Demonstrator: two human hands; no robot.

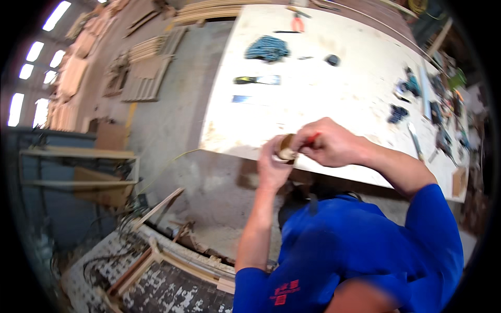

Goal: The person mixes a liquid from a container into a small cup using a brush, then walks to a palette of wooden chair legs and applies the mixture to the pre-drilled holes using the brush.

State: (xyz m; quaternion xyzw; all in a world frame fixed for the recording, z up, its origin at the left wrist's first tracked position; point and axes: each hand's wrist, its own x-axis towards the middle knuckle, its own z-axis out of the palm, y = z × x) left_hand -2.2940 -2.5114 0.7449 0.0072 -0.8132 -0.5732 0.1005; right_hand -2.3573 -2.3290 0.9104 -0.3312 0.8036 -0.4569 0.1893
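Note:
My left hand (272, 164) is closed around a small rounded piece (285, 148), brown at the top with a pale, wood-like lower part. Close against it, my right hand (331, 143) grips a slim red tool (312, 139); its working end is hidden by my fingers and the piece. Both hands meet above the near edge of a white-topped table (313, 112). Farther in on the tabletop lie a scraper (257, 80) with a black and yellow handle and a flat blue-grey strip (241, 98).
Across the table are a patterned blue cloth (266, 48), red-handled pliers (297, 24) and a black round object (332, 60). A power tool (411, 83) and other tools crowd its right side. Stacked wood (148, 70) stands left; a wooden frame (141, 266) lies lower left.

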